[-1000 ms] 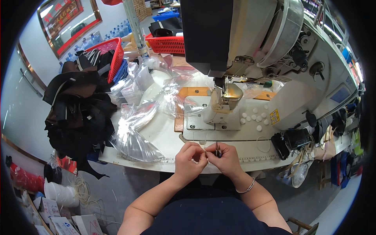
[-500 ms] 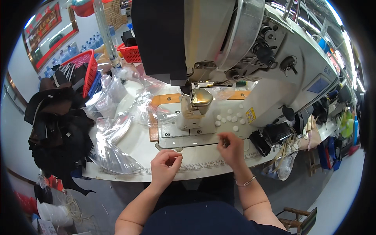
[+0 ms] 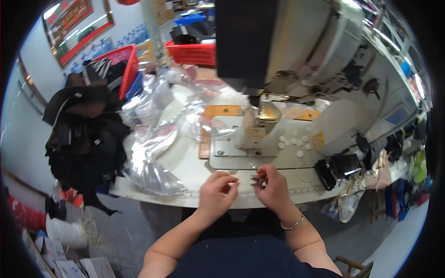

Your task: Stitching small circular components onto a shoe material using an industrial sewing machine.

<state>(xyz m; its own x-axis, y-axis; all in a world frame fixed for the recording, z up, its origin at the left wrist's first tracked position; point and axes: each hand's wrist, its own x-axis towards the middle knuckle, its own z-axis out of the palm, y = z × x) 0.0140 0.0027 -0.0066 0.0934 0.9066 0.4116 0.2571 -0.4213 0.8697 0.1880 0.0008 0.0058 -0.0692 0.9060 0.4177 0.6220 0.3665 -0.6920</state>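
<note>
Hovering over the white tabletop (image 3: pixel 191 163), the right hand (image 3: pixel 271 187) grips a dark tool (image 3: pixel 256 181) near the curled left hand (image 3: pixel 218 193) (contents unclear to me): fine handwork, next probably needing steadiness.

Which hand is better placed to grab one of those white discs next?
Probably the right hand: it is nearer the white discs, though it holds a small dark tool. The left hand is farther off.

I'm in a sewing workshop: a large sewing machine (image 3: pixel 345 123) stands on the surface (image 3: pixel 191 163) before me, with dark cut pieces (image 3: pixel 85 141) heaped left beside a red basket (image 3: pixel 131 69).
</note>
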